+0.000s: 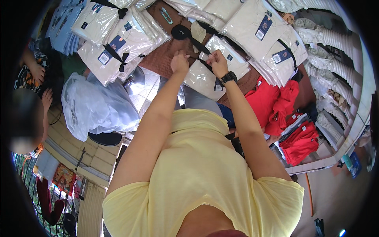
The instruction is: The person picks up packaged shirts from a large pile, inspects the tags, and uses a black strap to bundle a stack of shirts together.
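A small stack of cream garments in clear plastic (202,81) lies in front of me on the brown work surface. My left hand (180,62) is closed at its left side, fingertips pinching a black fabric strip. My right hand (218,64), with a black watch on the wrist, pinches the same strip (201,47) over the stack. Beyond my hands sits the black roll (181,32) that the strip comes from. The strip's ends inside my fingers are hard to make out.
Tied bundles of packed cream garments lie at left (114,49) and right (272,37). Teal thread snips (166,15) rest at the back. Red garments (272,98) lie at right, beside shelves of white rolls (335,37). A plastic bag (92,104) and another person's hand (38,74) are at left.
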Demonstrator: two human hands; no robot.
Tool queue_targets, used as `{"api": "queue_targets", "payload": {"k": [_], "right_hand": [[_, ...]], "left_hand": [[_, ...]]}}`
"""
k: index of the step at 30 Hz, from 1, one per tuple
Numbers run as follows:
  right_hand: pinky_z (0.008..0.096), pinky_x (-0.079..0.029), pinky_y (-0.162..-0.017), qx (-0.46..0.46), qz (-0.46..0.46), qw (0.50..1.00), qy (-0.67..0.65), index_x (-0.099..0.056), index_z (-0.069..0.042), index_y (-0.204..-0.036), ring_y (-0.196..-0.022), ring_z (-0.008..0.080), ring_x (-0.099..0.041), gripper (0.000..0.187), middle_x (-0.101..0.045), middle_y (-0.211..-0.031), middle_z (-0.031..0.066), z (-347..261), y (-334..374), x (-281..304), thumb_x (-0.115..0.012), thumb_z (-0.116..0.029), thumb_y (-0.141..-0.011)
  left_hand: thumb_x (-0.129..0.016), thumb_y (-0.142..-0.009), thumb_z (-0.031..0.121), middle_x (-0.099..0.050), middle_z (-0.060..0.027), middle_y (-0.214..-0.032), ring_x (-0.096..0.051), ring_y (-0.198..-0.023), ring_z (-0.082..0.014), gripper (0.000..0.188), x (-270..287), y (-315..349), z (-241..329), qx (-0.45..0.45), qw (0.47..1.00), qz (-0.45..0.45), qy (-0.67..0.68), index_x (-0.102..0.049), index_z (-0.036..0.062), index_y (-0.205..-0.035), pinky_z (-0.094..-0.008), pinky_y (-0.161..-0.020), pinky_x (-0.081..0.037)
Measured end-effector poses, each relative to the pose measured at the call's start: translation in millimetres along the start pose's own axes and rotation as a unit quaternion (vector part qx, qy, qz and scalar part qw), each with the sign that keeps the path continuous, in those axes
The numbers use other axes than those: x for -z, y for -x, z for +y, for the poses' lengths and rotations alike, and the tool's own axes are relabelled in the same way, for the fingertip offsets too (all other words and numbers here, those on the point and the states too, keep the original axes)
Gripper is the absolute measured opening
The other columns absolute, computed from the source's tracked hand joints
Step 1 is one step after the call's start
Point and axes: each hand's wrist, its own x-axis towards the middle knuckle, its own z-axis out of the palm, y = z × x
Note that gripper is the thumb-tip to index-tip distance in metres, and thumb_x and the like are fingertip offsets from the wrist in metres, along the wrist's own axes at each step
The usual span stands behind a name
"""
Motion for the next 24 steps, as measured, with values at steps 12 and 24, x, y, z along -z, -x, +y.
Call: {"api": "queue_targets", "payload": {"k": [12,24], "right_hand": [[0.0335,-0.05,-0.066,-0.024,-0.081,0.966,0.242,-0.064,0.001,-0.094,-0.071,0.0243,-0.066,0.034,-0.067,-0.077,0.0159,-2.6,19.7,37.0,-0.074,-0.025,-0.076],[0.0435,-0.05,-0.08,0.016,0.055,0.919,0.39,-0.051,0.001,-0.11,-0.09,0.0425,-0.062,0.051,-0.065,-0.091,0.0254,-49.1,-8.7,21.3,-0.077,-0.016,-0.069]], "left_hand": [[-0.065,-0.087,0.026,-0.061,-0.0101,-0.093,-0.062,-0.085,-0.019,0.023,-4.4,-12.5,-5.5,0.236,0.69,-0.208,0.652,-0.06,0.0038,-0.085,-0.0324,-0.069,-0.05],[-0.074,-0.072,0.009,-0.065,-0.0197,-0.093,-0.063,-0.089,-0.0338,0.021,17.1,2.4,20.4,-0.122,0.963,-0.218,0.101,-0.067,-0.0014,-0.089,-0.0394,-0.078,-0.049]]}}
